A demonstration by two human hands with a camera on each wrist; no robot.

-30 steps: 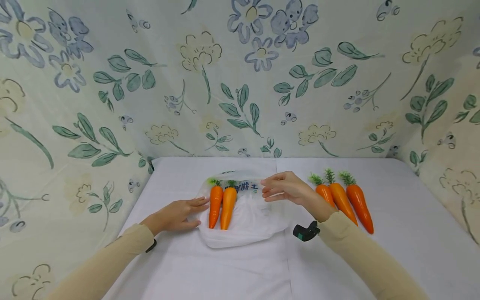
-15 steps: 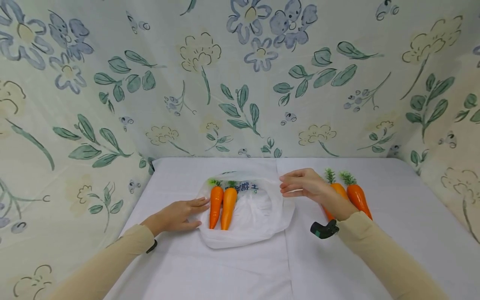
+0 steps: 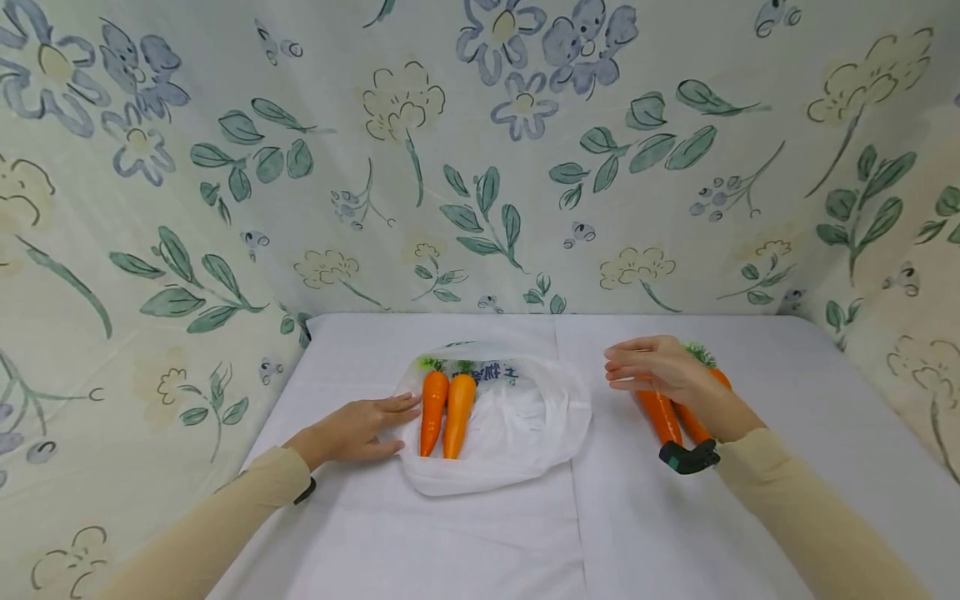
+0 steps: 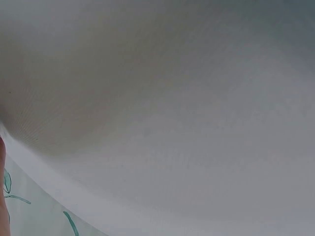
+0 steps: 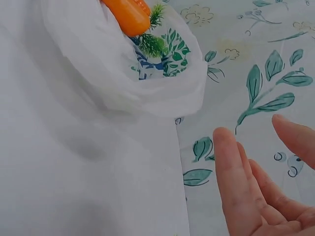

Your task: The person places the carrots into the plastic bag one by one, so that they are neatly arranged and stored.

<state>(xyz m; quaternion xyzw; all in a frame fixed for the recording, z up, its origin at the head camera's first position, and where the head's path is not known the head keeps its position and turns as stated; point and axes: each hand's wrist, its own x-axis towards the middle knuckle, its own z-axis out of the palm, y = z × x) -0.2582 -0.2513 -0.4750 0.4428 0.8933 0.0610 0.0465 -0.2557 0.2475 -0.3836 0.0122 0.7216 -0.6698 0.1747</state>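
Note:
A white plastic bag (image 3: 517,417) with blue print lies on the table with its mouth spread wide. Two toy carrots, a redder one (image 3: 433,412) and a lighter orange one (image 3: 459,415), lie side by side in its left part, green tops pointing away. My left hand (image 3: 360,429) rests with straight fingers at the bag's left edge. To the right of the bag, my right hand (image 3: 660,367) is held over the other carrots (image 3: 660,417), partly covering them. Its fingers are extended and hold nothing; the right wrist view shows thumb and fingers (image 5: 231,182) apart.
A white cloth covers the table (image 3: 495,542). Behind it and at both sides hangs a floral curtain (image 3: 480,167). Black straps with a camera (image 3: 688,457) sit on the wrists. The left wrist view is mostly white cloth (image 4: 197,147).
My right hand has moved right, away from the bag's right rim to over the loose carrots. The bag's right side now stands spread. My left hand has stayed in place.

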